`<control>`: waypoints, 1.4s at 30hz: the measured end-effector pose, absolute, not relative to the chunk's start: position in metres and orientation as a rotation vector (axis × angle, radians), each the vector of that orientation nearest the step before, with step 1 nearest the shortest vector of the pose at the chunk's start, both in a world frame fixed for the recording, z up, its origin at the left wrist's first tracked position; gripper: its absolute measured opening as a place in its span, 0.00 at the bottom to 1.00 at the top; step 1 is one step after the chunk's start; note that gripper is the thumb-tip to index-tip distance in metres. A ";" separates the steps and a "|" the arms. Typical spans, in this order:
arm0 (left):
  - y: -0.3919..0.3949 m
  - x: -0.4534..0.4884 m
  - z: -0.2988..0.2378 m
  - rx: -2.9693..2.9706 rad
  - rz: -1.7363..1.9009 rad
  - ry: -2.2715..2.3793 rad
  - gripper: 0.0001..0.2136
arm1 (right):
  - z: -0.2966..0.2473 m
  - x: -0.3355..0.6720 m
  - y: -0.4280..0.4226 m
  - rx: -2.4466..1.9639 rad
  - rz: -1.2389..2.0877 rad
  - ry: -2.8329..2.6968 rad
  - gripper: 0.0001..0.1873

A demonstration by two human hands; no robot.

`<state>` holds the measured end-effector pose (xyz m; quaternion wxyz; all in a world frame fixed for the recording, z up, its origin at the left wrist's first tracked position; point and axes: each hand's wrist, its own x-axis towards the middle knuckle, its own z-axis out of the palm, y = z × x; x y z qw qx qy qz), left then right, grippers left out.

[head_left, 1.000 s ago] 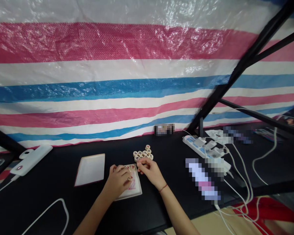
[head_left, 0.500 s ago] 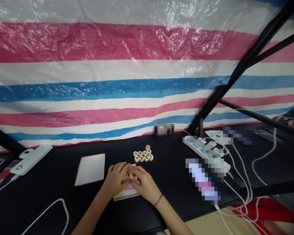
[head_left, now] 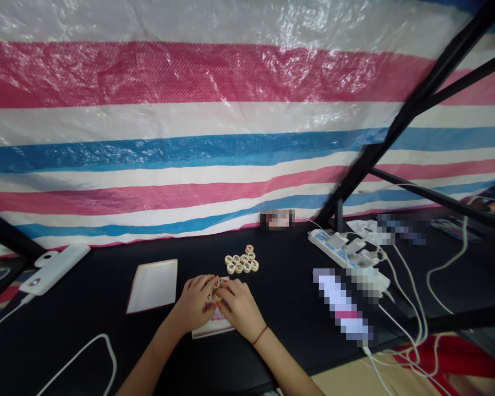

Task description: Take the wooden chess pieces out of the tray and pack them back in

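Observation:
My left hand (head_left: 192, 305) and my right hand (head_left: 241, 309) curl inward from either side over a shallow white box (head_left: 211, 331). Between the fingers show several round xiangqi pieces (head_left: 218, 295), pale with red characters. Both hands press around these pieces; fingers and thumbs hide most of them. A pink-printed sheet (head_left: 218, 314) is partly visible below the thumbs. Beyond the hands, several more xiangqi pieces (head_left: 242, 263) lie bunched on the black table, most with black characters and one red at the far end.
Left of the hands lies an open box lid (head_left: 152, 286), white inside. A white device (head_left: 55, 269) with a cable sits farther left. To the right are a power strip (head_left: 342, 253), a blurred-out phone-like object (head_left: 342, 305) and loose white cables. Striped sheeting (head_left: 169, 126) hangs behind.
My right hand has shifted slightly left and its fingers have drawn closer to my left hand over the pieces. The bunched pieces and the lid lie as before.

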<state>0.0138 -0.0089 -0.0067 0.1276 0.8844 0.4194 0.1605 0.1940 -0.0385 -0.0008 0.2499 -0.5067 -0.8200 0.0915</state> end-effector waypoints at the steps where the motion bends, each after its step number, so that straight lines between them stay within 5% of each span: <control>1: -0.009 0.014 -0.006 2.573 0.465 1.223 0.24 | 0.000 0.194 -0.039 -1.382 0.241 -2.237 0.06; 9: -0.009 0.021 -0.001 2.598 0.434 1.317 0.27 | 0.021 0.227 -0.008 -1.272 0.385 -2.050 0.09; 17: -0.010 0.039 -0.012 2.711 0.491 1.495 0.26 | 0.030 0.255 0.085 -2.244 0.356 -1.846 0.21; 28: -0.013 0.036 -0.013 2.668 0.448 1.478 0.22 | 0.024 0.250 0.101 -2.291 0.444 -1.892 0.15; 36: -0.011 0.034 -0.003 2.559 0.824 1.559 0.32 | 0.045 0.240 0.075 -1.995 0.499 -1.901 0.10; 42: -0.012 0.036 0.018 2.265 1.000 1.401 0.19 | 0.044 0.207 0.011 -1.212 1.129 -1.566 0.14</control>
